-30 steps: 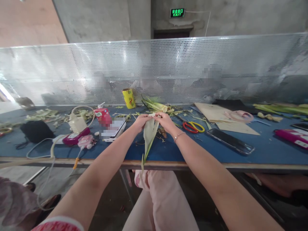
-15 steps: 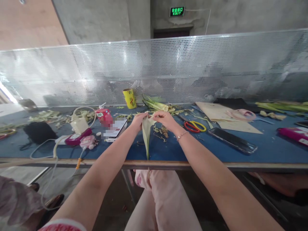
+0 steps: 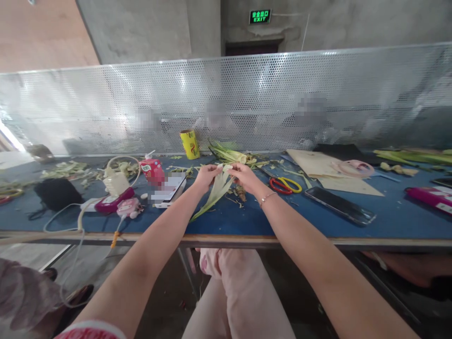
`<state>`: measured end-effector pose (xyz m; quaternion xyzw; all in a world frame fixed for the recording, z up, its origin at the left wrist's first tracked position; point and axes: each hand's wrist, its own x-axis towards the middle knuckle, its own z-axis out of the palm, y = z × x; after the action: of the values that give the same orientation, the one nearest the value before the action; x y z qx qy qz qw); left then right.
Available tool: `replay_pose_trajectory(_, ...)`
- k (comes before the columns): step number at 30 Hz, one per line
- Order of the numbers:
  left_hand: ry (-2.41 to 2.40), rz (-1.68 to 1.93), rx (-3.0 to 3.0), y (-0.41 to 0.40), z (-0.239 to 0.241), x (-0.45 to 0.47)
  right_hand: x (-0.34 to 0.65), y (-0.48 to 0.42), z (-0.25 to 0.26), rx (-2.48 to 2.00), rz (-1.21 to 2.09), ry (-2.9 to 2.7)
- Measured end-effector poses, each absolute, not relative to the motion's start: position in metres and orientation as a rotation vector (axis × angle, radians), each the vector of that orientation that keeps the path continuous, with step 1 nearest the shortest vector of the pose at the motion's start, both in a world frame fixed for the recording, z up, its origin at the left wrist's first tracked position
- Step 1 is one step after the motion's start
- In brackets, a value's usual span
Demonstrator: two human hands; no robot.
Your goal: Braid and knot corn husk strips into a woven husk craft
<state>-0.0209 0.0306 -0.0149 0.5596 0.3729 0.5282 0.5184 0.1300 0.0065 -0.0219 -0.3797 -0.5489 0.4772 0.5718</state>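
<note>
A pale green, leaf-like strip (image 3: 219,188), perhaps a corn husk, hangs between my hands above the blue table. Its narrow end trails down to the left, close to the table's front. My left hand (image 3: 207,176) pinches the strip's upper edge from the left. From the right, my right hand (image 3: 243,177), with a bracelet at the wrist, pinches the same upper edge. Scraps and a brownish piece (image 3: 240,192) lie just below my right hand. Behind the hands rests a bundle of green leaves (image 3: 231,154).
Red-and-yellow-handled scissors (image 3: 285,185) and a dark phone (image 3: 339,206) lie to the right, near beige sheets (image 3: 318,165). On the left are a pink carton (image 3: 152,171), another phone (image 3: 169,188) and a purple device (image 3: 115,201) with cables. A perforated metal screen (image 3: 226,103) stands behind.
The strip's lower tip has swung left, from pointing straight down to slanting. My hands have turned slightly, and the strip now looks more spread between them.
</note>
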Motion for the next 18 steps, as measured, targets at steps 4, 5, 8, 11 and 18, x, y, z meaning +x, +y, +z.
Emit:
replay_pose_trajectory(4, 0.899, 1.221, 1.519, 0.0322, -0.018, -0.0175, 0.1272, 0.0109, -0.0266, -0.945, 1.047, -1.341)
replay_pose_trajectory(5, 0.892, 1.212, 1.546, 0.0322, -0.0182, -0.017, 0.1269, 0.0108, -0.0267, -0.939, 1.03, -1.363)
replay_pose_trajectory(8, 0.881, 1.202, 1.564, 0.0306, -0.017, -0.0156, 0.1265, 0.0108, -0.0264, -0.944, 0.988, -1.387)
replay_pose_trajectory(11, 0.895, 1.176, 1.515, 0.0274, -0.0146, -0.0148, 0.1266, 0.0136, -0.0272, -0.98, 0.936, -1.366)
replay_pose_trajectory(18, 0.943, 1.189, 1.452, 0.0243, -0.0126, -0.015, 0.1287, 0.0181, -0.0304, -1.02, 0.717, -1.46)
